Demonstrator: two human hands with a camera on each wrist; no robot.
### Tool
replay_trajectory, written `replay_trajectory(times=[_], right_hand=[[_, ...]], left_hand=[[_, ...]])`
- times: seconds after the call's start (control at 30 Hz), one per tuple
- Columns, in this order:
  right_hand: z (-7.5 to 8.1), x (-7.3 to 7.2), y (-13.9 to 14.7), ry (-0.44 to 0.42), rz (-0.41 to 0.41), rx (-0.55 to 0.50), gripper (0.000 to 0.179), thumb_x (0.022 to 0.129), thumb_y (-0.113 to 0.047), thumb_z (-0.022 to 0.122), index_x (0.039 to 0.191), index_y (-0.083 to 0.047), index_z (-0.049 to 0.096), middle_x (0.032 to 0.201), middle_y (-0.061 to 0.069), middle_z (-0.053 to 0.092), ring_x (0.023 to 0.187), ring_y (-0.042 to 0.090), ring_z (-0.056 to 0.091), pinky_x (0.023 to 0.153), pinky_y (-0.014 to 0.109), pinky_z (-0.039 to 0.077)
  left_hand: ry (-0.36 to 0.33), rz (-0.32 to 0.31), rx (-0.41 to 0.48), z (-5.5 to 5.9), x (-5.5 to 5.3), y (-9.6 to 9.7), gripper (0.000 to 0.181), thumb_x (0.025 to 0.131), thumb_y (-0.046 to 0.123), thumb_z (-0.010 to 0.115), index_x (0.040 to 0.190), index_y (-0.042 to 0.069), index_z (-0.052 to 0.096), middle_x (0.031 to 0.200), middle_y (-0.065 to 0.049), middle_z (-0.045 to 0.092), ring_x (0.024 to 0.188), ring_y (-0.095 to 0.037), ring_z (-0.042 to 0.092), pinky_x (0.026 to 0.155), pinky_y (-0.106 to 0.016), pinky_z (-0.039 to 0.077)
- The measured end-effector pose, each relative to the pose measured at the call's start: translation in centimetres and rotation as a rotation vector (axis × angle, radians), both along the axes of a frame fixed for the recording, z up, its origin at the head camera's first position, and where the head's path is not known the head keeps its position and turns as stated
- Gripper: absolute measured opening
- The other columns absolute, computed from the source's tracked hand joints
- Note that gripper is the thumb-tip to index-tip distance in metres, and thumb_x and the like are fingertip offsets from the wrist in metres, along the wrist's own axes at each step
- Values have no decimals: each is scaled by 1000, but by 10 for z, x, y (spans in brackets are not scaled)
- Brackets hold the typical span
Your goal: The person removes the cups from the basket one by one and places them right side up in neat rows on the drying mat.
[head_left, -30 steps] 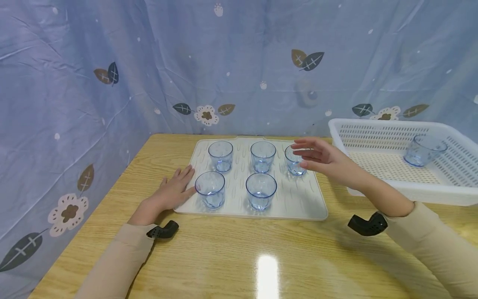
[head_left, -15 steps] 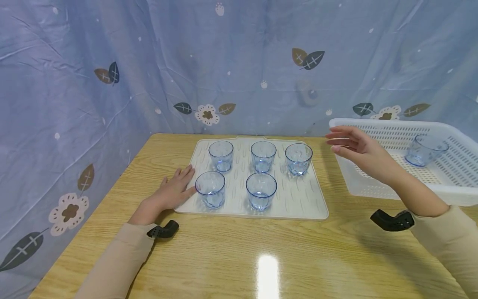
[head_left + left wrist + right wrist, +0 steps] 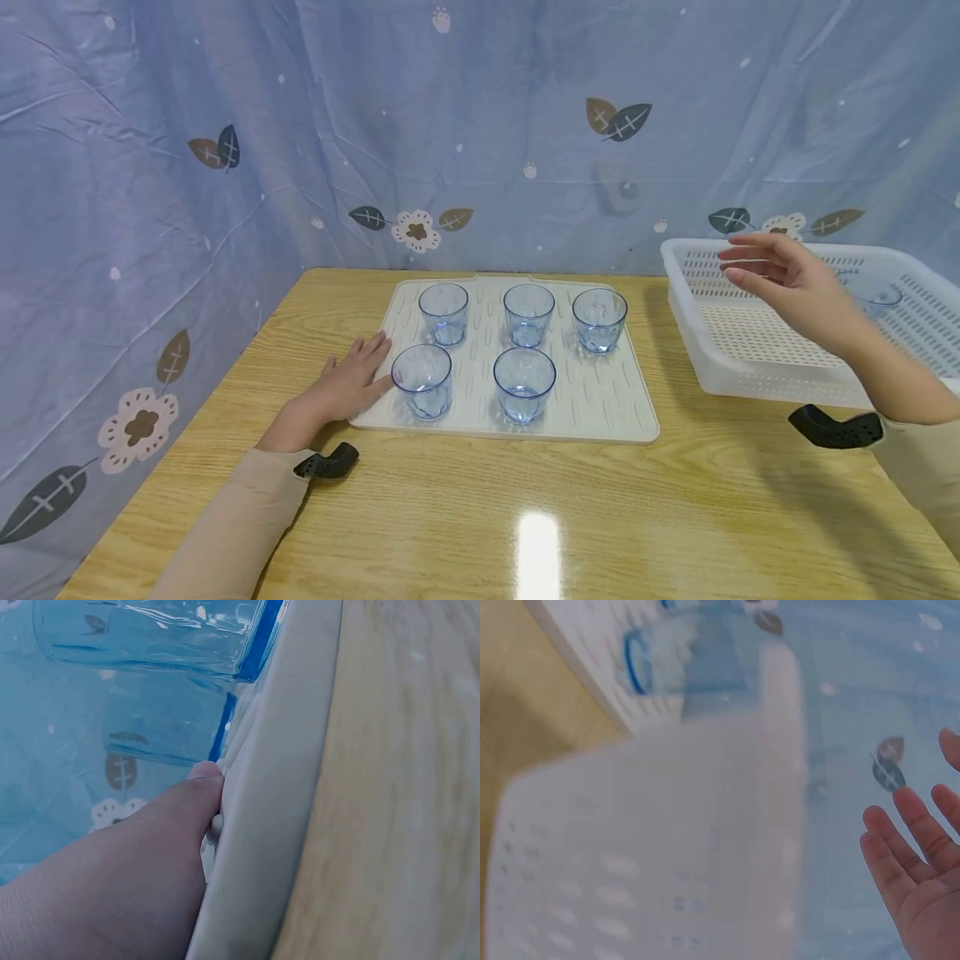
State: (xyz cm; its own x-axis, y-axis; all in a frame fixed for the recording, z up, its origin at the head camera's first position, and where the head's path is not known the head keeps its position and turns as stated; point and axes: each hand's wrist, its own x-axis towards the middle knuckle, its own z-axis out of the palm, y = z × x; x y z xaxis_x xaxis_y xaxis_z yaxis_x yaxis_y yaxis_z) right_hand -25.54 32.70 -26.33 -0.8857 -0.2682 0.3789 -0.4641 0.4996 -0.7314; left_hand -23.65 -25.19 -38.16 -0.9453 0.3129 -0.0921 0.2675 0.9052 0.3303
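In the head view, my left hand (image 3: 347, 387) rests on the left edge of a white ridged mat (image 3: 600, 408), its thumb close beside a clear blue glass (image 3: 423, 392). Another glass (image 3: 524, 392) stands to that one's right. Three more make up the back row: a left glass (image 3: 444, 317), a middle glass (image 3: 528, 317) and a right glass (image 3: 599, 325). All have their rims up. My right hand (image 3: 806, 292) hovers over the white basket (image 3: 686, 321), fingers relaxed and holding nothing. A further glass (image 3: 873, 292) inside the basket is partly hidden behind that hand.
The mat and the slotted basket sit on a wooden table (image 3: 450, 508). A blue patterned curtain (image 3: 487, 150) hangs behind it and along the left side. In the right wrist view, the basket wall (image 3: 652, 847) fills much of the foreground.
My right hand has moved from beside the back-right glass, rightward past the basket's left rim, to over the basket. My left hand and the glasses on the mat stay put.
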Motion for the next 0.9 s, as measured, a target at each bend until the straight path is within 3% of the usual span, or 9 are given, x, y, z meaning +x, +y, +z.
replay_trajectory(times=[0.1,0.27,0.7,0.83,0.9], right_hand=[[7,-4,12,-13,-78,8,42,106,-11,58,142,-30,51,122,-27,59,106,-13,57,81,5,42],[12,-14,32,19,-182,-27,44,107,-16,58,149,-25,48,119,-29,57,102,-14,55,81,3,42],[15,-37,65,-23,-417,-110,57,108,-32,51,161,-20,33,114,-29,49,105,-11,51,105,10,34],[9,-42,71,-59,-495,-118,59,109,-36,48,163,-23,29,135,-18,52,125,-3,50,113,18,30],[7,-44,75,-85,-544,-122,60,109,-39,46,164,-26,27,151,-11,46,138,3,44,118,25,26]], left_hand=[[-1,0,0,0,0,1,73,110,44,43,164,2,17,170,-18,7,153,-47,1,110,-79,0],[-6,-3,2,-1,0,1,74,110,46,43,164,3,17,170,-17,7,153,-47,1,110,-79,0],[12,2,-6,-4,2,-4,74,110,47,43,164,2,18,170,-18,9,153,-48,3,109,-80,1],[18,-1,-7,-4,2,-4,76,109,49,43,164,2,19,170,-18,10,153,-48,4,109,-80,2],[22,-2,-9,-4,2,-4,75,109,48,43,163,2,19,170,-18,10,153,-49,4,109,-80,2]])
